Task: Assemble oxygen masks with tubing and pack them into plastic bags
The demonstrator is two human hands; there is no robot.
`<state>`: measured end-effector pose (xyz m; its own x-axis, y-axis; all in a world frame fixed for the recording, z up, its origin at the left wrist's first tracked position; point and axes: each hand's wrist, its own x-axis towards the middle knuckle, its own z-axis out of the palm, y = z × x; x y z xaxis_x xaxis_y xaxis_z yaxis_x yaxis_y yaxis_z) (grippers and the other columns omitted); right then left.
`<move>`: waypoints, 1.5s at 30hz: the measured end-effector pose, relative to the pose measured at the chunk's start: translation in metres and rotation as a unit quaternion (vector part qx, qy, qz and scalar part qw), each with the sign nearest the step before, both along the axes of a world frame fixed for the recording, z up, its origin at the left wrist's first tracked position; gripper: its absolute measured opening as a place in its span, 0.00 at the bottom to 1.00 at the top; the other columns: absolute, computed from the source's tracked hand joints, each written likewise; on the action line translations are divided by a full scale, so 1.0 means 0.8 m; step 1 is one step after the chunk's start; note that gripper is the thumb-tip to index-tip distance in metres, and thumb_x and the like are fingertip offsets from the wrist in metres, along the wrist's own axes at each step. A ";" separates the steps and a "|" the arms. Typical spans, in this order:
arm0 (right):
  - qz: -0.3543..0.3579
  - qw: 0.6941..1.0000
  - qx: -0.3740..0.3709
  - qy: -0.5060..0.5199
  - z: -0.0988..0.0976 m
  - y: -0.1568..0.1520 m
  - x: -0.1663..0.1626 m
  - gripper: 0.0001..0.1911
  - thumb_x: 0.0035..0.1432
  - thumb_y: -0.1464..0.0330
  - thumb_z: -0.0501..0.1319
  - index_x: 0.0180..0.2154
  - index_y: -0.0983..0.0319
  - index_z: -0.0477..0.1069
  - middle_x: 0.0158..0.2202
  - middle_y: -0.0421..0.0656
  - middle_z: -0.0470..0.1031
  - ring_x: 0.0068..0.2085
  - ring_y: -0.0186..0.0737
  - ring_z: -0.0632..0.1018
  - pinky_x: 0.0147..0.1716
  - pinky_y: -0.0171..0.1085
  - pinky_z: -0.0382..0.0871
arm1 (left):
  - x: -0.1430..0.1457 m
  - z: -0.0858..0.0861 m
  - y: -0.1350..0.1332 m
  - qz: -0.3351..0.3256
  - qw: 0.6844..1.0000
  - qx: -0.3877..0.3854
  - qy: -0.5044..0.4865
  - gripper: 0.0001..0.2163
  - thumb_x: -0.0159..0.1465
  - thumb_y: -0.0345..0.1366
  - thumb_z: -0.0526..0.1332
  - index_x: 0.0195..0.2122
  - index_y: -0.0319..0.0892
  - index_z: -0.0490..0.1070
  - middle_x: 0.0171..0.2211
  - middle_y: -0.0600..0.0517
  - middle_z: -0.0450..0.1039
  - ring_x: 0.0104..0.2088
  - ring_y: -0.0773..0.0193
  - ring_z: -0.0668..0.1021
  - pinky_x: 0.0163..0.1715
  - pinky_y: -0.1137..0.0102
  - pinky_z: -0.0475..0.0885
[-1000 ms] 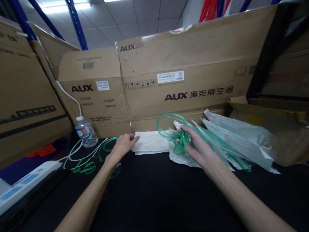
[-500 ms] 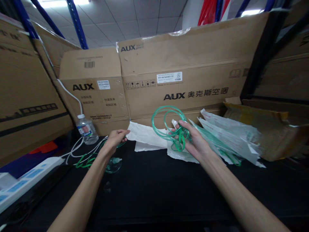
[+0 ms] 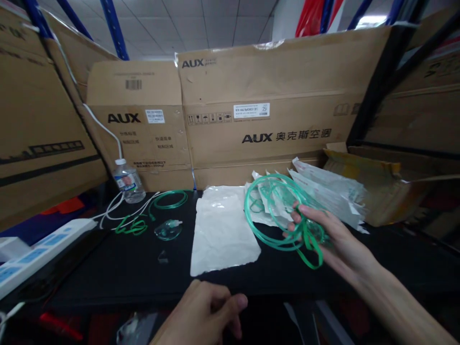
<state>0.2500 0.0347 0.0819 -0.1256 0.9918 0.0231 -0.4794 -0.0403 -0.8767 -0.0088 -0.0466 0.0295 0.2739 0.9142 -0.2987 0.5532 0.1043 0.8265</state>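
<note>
My right hand [image 3: 323, 230] is closed around a bundle of coiled green oxygen tubing [image 3: 253, 227], with a green strap [image 3: 311, 247] hanging from it. A clear mask, partly hidden by the fingers, seems bunched in the palm. My left hand [image 3: 212, 311] is at the table's front edge, fingers loosely curled with nothing visible in them. Just beyond it a white pouch [image 3: 223, 235] lies flat on the black table. Left of the pouch lie a clear mask [image 3: 168, 230], a coil of green tubing [image 3: 168, 206], a green strap [image 3: 132, 225] and a small clear piece [image 3: 163, 257].
Several packaged pouches [image 3: 330, 191] lie at the right, beside an open cardboard box [image 3: 381, 201]. A plastic bottle [image 3: 130, 184] and a white power strip [image 3: 46, 254] with cables are at the left. Cardboard panels [image 3: 287, 96] wall off the back.
My left hand has let go of the white pouch, now flat on the table, and drawn back to the front edge. My right hand has moved right and nearer with the tubing.
</note>
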 end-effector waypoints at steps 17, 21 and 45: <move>0.018 0.993 -0.102 -0.059 -0.057 -0.078 0.027 0.19 0.50 0.61 0.75 0.42 0.60 0.79 0.27 0.40 0.74 0.27 0.39 0.79 0.26 0.35 0.75 | -0.039 0.024 0.071 -0.151 0.900 0.299 0.280 0.17 0.69 0.47 0.60 0.55 0.48 0.77 0.55 0.47 0.78 0.55 0.49 0.79 0.56 0.56 0.72; 0.030 0.992 -0.110 -0.058 -0.057 -0.081 0.029 0.18 0.50 0.61 0.75 0.43 0.59 0.79 0.27 0.39 0.75 0.27 0.39 0.80 0.25 0.34 0.74 | -0.047 0.031 0.074 -0.176 0.912 0.284 0.237 0.15 0.71 0.45 0.58 0.52 0.48 0.79 0.53 0.49 0.80 0.54 0.51 0.80 0.55 0.61 0.71; 0.097 0.984 -0.134 -0.070 -0.082 -0.092 -0.029 0.17 0.59 0.60 0.69 0.44 0.64 0.74 0.29 0.38 0.75 0.29 0.38 0.81 0.28 0.33 0.74 | 0.001 0.021 0.046 -0.049 0.787 0.460 0.407 0.07 0.73 0.32 0.52 0.44 0.43 0.70 0.39 0.51 0.74 0.34 0.59 0.81 0.26 0.69 0.73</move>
<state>0.2269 -0.0391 0.0161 -0.2973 0.9167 -0.2670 -0.3143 -0.3580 -0.8792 -0.0084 -0.0097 0.0465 0.4177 0.8322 0.3645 0.9066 -0.4082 -0.1068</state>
